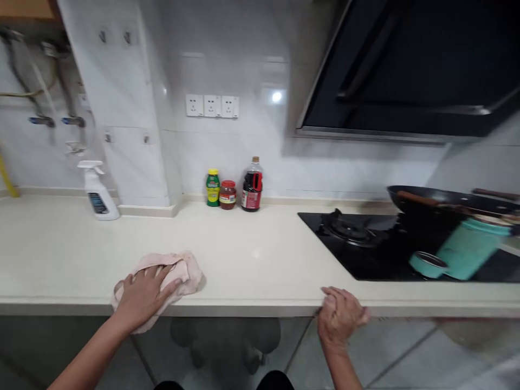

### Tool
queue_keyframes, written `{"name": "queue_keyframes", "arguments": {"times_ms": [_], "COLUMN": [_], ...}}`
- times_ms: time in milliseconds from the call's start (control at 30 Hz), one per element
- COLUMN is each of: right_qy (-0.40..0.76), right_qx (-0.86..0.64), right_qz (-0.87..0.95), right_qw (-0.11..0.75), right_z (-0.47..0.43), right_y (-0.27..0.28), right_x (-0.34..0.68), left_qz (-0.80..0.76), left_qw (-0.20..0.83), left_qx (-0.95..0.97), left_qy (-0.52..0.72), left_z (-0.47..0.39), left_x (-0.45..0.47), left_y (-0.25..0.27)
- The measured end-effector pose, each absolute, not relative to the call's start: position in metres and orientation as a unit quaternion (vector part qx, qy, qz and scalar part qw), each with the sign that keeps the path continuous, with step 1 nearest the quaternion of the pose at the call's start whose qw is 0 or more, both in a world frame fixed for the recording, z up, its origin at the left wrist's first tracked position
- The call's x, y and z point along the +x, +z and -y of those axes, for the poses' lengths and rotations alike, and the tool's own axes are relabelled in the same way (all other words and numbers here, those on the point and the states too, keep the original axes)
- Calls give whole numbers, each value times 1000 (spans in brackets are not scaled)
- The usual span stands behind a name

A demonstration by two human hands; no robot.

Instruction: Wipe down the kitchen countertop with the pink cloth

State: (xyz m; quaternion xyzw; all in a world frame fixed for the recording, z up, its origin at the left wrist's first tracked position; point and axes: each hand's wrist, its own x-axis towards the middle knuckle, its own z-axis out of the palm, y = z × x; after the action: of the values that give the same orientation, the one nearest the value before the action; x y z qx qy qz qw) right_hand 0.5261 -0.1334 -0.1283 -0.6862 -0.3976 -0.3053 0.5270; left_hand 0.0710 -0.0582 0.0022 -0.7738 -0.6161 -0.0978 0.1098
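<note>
My left hand [144, 295] presses down on a crumpled pale pink cleaning cloth [187, 271], its fingers bent over the folds. Part of the cloth hangs past the front edge of the cream countertop [260, 254]. At that same edge, further right, my right hand [341, 319] rests loosely curled, with nothing visible in it. Behind the cloth, to the left, stands a white spray bottle [101, 197]. Against the wall are a green bottle with a yellow cap [213, 189], a red-lidded jar [227, 196] and a bottle of dark sauce [252, 189].
To the right is a black gas hob [349, 238] bearing a wok [439, 200]. A turquoise canister [473, 246] and a small turquoise cup-shaped piece [428, 265] are on its front part. A dark range hood [406, 70] juts out above. A wheeled stool base [225, 341] shows under the counter.
</note>
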Motion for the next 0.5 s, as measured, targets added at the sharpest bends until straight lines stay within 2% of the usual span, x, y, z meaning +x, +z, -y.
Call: {"name": "queue_keyframes", "arguments": {"times_ms": [267,400,500], "right_qy": [-232,-134,-37], "right_qx": [-700,-581,-501], "right_qz": [444,605,735], "right_qw": [508,528,455], "right_z": [146,155,152], "right_y": [-88,-39,-13], "right_x": [502,448,415], "left_qz": [459,387,338], "left_qw": [82,54,26], "left_qx": [-873,-909,-930], "left_qy": [-141,-147,-144], "left_z": [72,85,86], "left_x": [201,253,265], "left_y": [-7,-2,0]}}
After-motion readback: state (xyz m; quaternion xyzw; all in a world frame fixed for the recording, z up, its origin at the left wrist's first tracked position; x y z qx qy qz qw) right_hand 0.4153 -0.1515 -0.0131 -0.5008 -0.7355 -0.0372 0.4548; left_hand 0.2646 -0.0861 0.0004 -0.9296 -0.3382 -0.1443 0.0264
